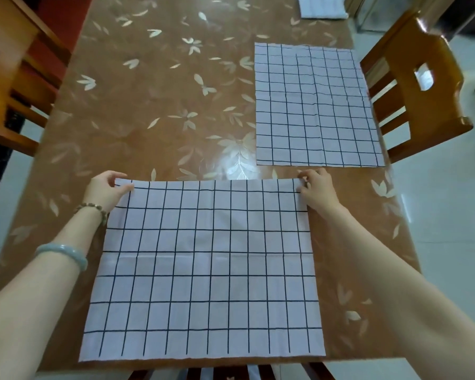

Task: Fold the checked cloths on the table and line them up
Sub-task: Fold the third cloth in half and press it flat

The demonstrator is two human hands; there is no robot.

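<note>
Checked cloth (203, 270) flat at the near edge of the table (148, 105), far corners pinched.
Thin white fabric with a black grid and faint creases lies on the glossy, leaf-patterned brown top. Left hand (107, 192) pinches its far left corner, right hand (317, 190) its far right. Farther right, a second checked cloth (316, 105) lies flat, rectangular, beside a wooden chair (417, 86).

1. A pale folded cloth (322, 8) at the far end of the table (148, 105) is cut by the top edge; its pattern is too faint to tell.
2. The left chair (17, 78) runs off the left edge.
3. Only the rail tops of the near chair (225, 373) show at the bottom edge.
4. The far corners of the near checked cloth (203, 270) hide part of the pinch of the left hand (104, 192) and the right hand (317, 189).
</note>
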